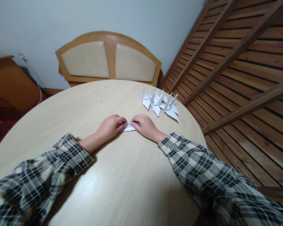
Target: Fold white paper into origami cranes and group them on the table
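Observation:
A folded piece of white paper lies on the table between my two hands, low and flat, its ends covered by my fingers. My left hand grips its left side, thumb and fingers pinched together. On the right side my right hand pinches it in the same way, the fingertips of both hands nearly meeting at the top edge. Beyond my right hand stands a group of several white origami cranes, close together with pointed wings and necks raised.
The round pale wooden table fills the middle. Behind it is a wooden headboard with two cream panels. A slatted wooden screen rises close along the right. At the left stand a brown desk and a white cable.

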Demonstrator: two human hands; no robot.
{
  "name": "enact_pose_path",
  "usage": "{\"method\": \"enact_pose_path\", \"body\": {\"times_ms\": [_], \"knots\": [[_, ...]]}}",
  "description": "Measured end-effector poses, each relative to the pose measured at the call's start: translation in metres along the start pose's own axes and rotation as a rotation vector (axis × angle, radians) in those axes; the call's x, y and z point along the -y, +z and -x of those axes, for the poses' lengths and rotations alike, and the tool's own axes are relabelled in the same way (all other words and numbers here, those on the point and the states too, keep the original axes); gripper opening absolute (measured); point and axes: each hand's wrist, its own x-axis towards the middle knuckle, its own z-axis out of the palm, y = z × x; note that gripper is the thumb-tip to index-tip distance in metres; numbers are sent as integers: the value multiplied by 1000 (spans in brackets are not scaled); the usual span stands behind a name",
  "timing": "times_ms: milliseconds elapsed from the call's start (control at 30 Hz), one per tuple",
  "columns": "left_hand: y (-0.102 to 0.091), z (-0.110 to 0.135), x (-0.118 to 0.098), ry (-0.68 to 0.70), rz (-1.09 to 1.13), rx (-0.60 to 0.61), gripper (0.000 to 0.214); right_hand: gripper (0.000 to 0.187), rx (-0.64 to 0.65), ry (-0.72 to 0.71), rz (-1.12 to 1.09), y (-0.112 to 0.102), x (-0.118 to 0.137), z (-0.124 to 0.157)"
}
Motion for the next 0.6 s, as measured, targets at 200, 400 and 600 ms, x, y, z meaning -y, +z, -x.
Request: {"method": "enact_pose_path", "body": {"times_ms": [200,400,600], "knots": [[0,-1,1,16,21,-4,17,10,-28,16,-54,2,-1,-1],[2,-4,-1,23,-14,-2,17,3,-30,51,-101,2,1,0],[4,-4,-1,41,-15,4,24,12,7,7,-62,2,0,0]]}}
